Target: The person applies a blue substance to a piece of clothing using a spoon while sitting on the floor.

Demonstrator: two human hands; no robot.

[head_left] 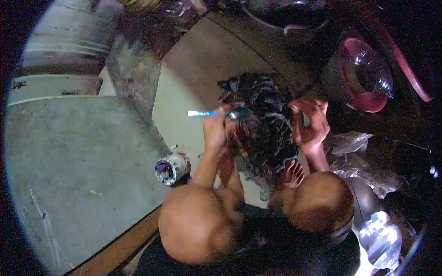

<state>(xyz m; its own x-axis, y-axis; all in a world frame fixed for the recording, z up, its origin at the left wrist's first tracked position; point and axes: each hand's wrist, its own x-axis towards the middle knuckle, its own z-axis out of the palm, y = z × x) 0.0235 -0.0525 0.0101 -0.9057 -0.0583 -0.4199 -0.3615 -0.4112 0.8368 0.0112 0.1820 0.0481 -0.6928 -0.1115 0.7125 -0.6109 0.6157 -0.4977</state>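
Observation:
My left hand (215,133) is closed round a paintbrush (201,113). Its blue handle with a white end points left, and its dark, blurred head lies over a shaggy heap (264,124). This heap is black with grey streaks and some reddish patches; I cannot tell what it is. At its right edge is my right hand (314,122), with thumb and forefinger curled together; whatever they pinch is too dark to make out. A bare foot (293,174) shows beside the heap's lower right. To the left of my left forearm stands a white paint-smeared can (169,169) with purple inside.
A grey-green board (87,156) with a wooden edge fills the left. At the upper right sits a tub with a pinkish rim (375,103), beside a pink tube (405,66). Crumpled clear plastic (354,170) lies at right. A dark round basin (294,28) stands at the top.

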